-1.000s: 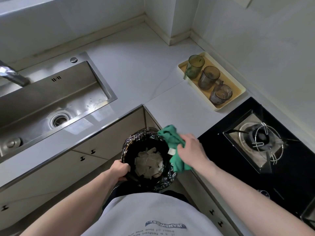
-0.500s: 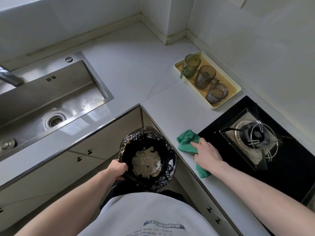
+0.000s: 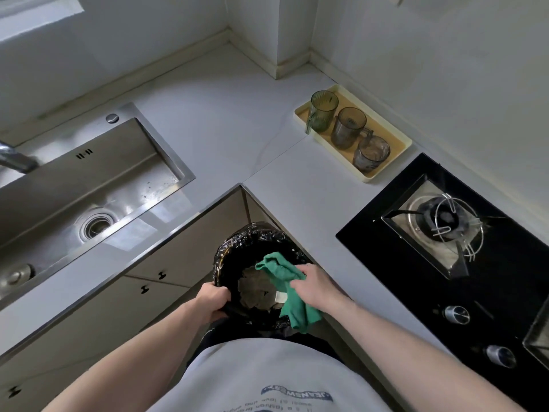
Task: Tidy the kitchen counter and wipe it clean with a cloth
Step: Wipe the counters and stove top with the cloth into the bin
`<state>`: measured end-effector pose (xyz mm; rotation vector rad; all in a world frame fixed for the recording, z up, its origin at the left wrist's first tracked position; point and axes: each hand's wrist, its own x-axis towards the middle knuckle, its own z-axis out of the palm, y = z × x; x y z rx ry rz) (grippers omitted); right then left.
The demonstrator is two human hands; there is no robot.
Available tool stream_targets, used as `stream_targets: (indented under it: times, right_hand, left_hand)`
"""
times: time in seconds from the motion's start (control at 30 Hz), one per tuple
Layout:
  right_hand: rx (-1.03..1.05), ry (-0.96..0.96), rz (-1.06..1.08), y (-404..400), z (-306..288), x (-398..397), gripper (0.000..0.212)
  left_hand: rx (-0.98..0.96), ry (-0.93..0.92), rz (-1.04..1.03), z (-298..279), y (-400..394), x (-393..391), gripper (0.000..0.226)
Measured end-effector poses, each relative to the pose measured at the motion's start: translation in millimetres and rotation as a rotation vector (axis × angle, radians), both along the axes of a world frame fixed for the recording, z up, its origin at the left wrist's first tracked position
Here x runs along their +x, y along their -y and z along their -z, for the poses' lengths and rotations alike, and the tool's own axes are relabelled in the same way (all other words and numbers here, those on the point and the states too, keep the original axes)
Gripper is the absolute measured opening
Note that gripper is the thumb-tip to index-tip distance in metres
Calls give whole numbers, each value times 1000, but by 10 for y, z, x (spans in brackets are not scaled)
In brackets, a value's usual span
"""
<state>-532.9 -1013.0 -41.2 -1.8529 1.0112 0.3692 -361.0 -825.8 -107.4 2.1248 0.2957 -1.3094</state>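
Here, one green cloth [image 3: 289, 288] hangs over one lined bin [image 3: 237, 251], with two hands at work.

The right hand [image 3: 316, 288] has its fingers curled and pinched into the cloth, holding it bunched above the bin's open mouth, one end drooping past the near rim. The left hand [image 3: 212, 301] has its fingers wrapped tight around the bin's near-left rim. Pale scraps of paper [image 3: 252, 289] lie inside the bin; their number cannot be told. The pale counter [image 3: 237, 120] bends in an L. On its far right stands one yellow tray [image 3: 383, 173] bearing three tinted cups [image 3: 346, 127] in a row. Right of the hands sits one black hob [image 3: 386, 221] with one burner [image 3: 444, 217] fully in view and two knobs [image 3: 456, 315] near its edge. One steel sink [image 3: 104, 179] lies at the left.
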Motion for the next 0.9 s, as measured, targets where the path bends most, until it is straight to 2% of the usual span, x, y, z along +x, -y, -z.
stream_targets:
  times: [0.07,0.13,0.2,0.3,0.37,0.47,0.53,0.63,0.8,0.9]
  right_hand:
    - [5,21,-29,-109,-1,-14,22]
    - [-5,72,13,-112,-13,-77,25]
    - [-63,107,142,1,-20,-179,32]
    - [-207,126,364,258,-78,-337,25]
    - [-352,78,424,418,-86,-403,29]
    - [-397,-75,362,557,-2,-383,45]
    - [-322,-148,315,511,108,-271,51]
    - [-220,-120,347,237,196,-60,52]
    - [-144,-118,63,-211,154,48,55]
    - [-181,-51,145,-351,109,-136,50]
  left_hand:
    - [7,5,19,11,-13,34,19]
    - [0,-4,60,15,-33,97,23]
    - [6,-14,116,15,-29,148,29]
    - [-3,-9,191,-62,-10,178,23]
    - [-9,-16,224,-107,1,190,20]
    - [-7,-38,267,-104,37,242,19]
    - [-7,-36,291,-57,63,310,23]
    - [-19,-31,329,69,58,395,29]
    - [-1,-23,313,-38,45,343,16]
    - [-13,-29,356,-93,75,285,14]
